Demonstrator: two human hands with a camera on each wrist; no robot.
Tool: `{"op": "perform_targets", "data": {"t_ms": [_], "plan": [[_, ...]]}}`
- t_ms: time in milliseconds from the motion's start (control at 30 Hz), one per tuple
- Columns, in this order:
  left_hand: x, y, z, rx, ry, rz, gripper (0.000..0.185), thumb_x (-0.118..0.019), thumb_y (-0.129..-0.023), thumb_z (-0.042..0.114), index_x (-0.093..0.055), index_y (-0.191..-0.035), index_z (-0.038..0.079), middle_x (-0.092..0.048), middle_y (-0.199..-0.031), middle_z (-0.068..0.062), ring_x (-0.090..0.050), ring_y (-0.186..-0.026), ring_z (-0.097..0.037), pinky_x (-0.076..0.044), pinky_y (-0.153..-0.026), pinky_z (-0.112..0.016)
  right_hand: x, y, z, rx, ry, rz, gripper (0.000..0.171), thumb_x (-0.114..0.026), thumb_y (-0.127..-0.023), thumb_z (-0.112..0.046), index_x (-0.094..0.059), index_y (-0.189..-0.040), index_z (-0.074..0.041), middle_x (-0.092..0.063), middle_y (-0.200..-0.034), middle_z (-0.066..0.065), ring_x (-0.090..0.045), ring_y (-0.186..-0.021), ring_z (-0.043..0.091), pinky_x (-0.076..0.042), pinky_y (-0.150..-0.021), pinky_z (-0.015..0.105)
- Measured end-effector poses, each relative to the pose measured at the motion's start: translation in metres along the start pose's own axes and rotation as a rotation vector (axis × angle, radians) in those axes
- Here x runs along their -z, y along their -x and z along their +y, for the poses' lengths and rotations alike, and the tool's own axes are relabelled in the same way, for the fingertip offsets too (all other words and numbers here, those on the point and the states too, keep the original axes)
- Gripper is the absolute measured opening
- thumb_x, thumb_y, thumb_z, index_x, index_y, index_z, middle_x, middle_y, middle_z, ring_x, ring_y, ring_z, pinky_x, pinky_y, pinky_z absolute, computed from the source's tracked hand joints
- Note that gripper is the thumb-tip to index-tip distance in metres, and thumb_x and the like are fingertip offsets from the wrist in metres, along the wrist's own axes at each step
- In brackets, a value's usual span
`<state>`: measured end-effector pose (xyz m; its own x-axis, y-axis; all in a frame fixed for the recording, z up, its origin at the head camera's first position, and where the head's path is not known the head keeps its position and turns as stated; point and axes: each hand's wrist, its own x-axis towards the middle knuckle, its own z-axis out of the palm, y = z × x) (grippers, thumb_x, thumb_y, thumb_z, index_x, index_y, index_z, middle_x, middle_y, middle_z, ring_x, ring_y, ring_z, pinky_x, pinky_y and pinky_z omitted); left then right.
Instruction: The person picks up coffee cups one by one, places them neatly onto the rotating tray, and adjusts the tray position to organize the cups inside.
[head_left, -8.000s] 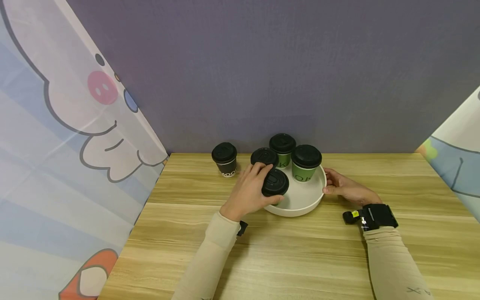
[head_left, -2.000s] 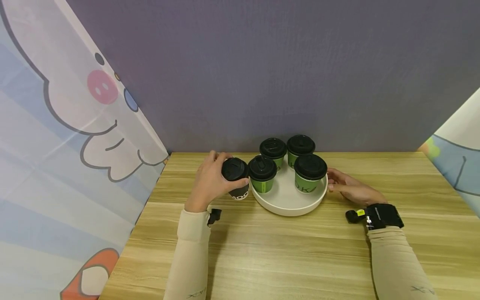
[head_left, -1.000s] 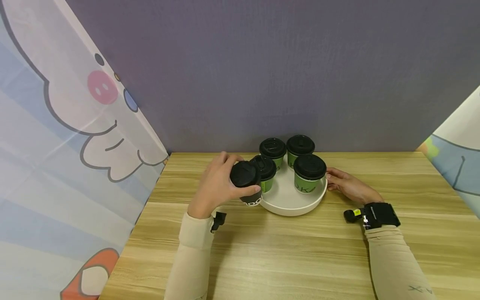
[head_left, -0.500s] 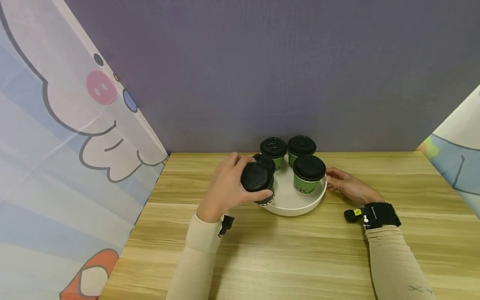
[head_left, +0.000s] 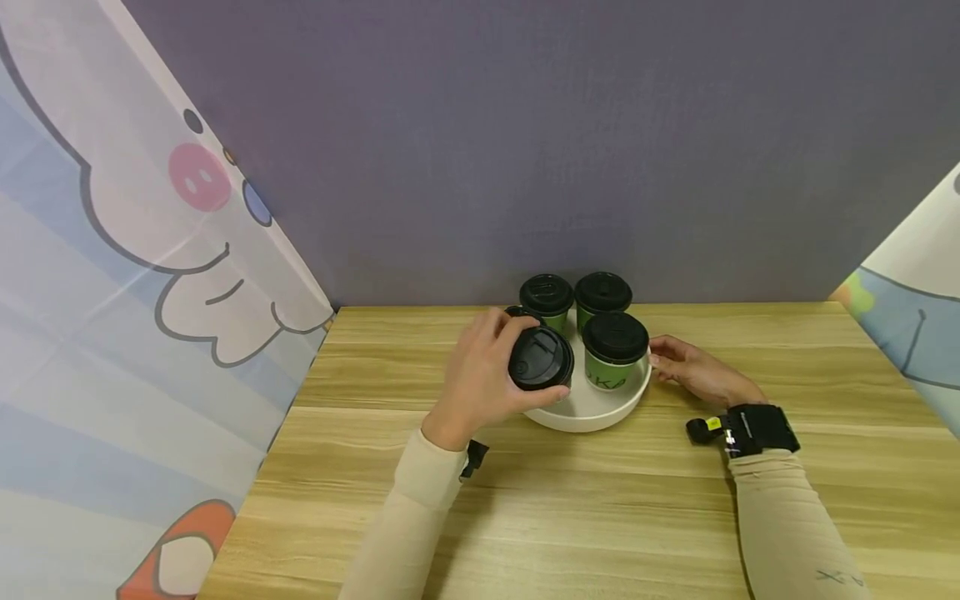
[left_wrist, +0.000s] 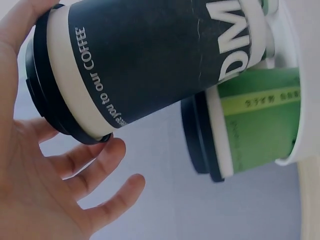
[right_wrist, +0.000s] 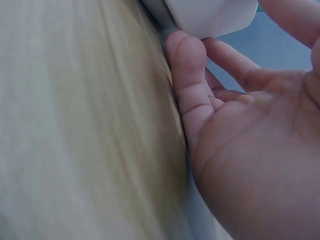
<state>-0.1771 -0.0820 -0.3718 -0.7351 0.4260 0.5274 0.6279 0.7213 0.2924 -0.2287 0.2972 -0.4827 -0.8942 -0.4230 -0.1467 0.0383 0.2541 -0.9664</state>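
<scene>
My left hand (head_left: 480,371) grips a black paper coffee cup (head_left: 542,360) around its black lid, thumb in front and fingers behind. It overlaps the front left of a round white tray (head_left: 600,414). The left wrist view shows the black cup (left_wrist: 145,55) leaning relative to a green cup (left_wrist: 265,120) beside it. Near the tray's right rim is my right hand (head_left: 701,372); its fingertips touch the outer wall, low by the table, in the right wrist view. Green lidded cups stand in the tray, one at right (head_left: 611,371) and two at the back; another is mostly hidden behind my left hand.
The tray stands on a wood-grain table (head_left: 600,517), close to a grey-purple back panel (head_left: 525,150). A cartoon-printed curtain (head_left: 112,333) hangs along the left side, with a similar print (head_left: 915,308) at right.
Eight seconds ago the left hand held a green cup in the tray while the black cup stood at left. Since then it took the black cup and carried it rightward over the tray. The right hand stayed at the rim.
</scene>
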Motion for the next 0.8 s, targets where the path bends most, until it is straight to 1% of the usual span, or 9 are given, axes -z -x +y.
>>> {"op": "perform_targets", "data": {"t_ms": [100, 200, 300, 533, 667, 800], "plan": [[-0.006, -0.001, 0.003, 0.000, -0.028, -0.003, 0.083, -0.083, -0.067, 0.071, -0.061, -0.132, 0.023, -0.053, -0.111, 0.000, -0.054, -0.101, -0.018, -0.049, -0.090, -0.038, 0.000, 0.000, 0.001, 0.007, -0.009, -0.002, 0.037, -0.047, -0.110, -0.021, -0.039, -0.140, 0.000, -0.055, -0.122, -0.011, -0.056, -0.102, 0.004, -0.051, -0.085, 0.021], [-0.012, -0.001, 0.005, 0.008, -0.057, -0.012, 0.085, -0.081, -0.068, 0.072, -0.060, -0.134, 0.024, -0.053, -0.113, 0.000, -0.054, -0.106, -0.019, -0.049, -0.094, -0.040, 0.001, -0.001, 0.002, 0.021, -0.026, -0.010, 0.031, -0.047, -0.110, -0.020, -0.043, -0.137, -0.006, -0.056, -0.121, -0.011, -0.056, -0.101, 0.004, -0.051, -0.085, 0.021], [-0.017, 0.000, 0.006, 0.019, -0.079, -0.021, 0.086, -0.081, -0.068, 0.073, -0.059, -0.135, 0.024, -0.054, -0.113, 0.000, -0.054, -0.108, -0.020, -0.048, -0.096, -0.041, 0.001, -0.001, 0.004, 0.034, -0.032, -0.017, 0.029, -0.049, -0.110, -0.020, -0.045, -0.136, -0.008, -0.057, -0.121, -0.011, -0.056, -0.101, 0.003, -0.052, -0.084, 0.021], [-0.030, 0.000, 0.010, 0.024, -0.102, -0.044, 0.090, -0.083, -0.067, 0.072, -0.060, -0.138, 0.022, -0.056, -0.114, -0.002, -0.053, -0.104, -0.022, -0.047, -0.087, -0.041, 0.003, -0.002, 0.008, 0.063, -0.029, -0.017, 0.030, -0.050, -0.109, -0.017, -0.045, -0.136, -0.005, -0.057, -0.121, -0.009, -0.055, -0.101, 0.004, -0.052, -0.083, 0.020], [-0.037, 0.000, 0.012, 0.013, -0.126, -0.053, 0.091, -0.083, -0.067, 0.073, -0.060, -0.138, 0.021, -0.057, -0.114, -0.002, -0.052, -0.101, -0.022, -0.047, -0.088, -0.042, 0.003, -0.002, 0.009, 0.064, -0.023, -0.014, 0.030, -0.050, -0.109, -0.016, -0.044, -0.136, -0.005, -0.057, -0.120, -0.009, -0.056, -0.100, 0.003, -0.052, -0.083, 0.020], [-0.041, 0.000, 0.013, 0.000, -0.147, -0.054, 0.090, -0.083, -0.067, 0.073, -0.061, -0.137, 0.021, -0.058, -0.113, -0.002, -0.051, -0.099, -0.022, -0.046, -0.088, -0.044, 0.003, -0.002, 0.008, 0.058, -0.028, -0.017, 0.034, -0.051, -0.109, -0.018, -0.043, -0.138, -0.002, -0.057, -0.121, -0.008, -0.056, -0.101, 0.003, -0.052, -0.083, 0.020]]}}
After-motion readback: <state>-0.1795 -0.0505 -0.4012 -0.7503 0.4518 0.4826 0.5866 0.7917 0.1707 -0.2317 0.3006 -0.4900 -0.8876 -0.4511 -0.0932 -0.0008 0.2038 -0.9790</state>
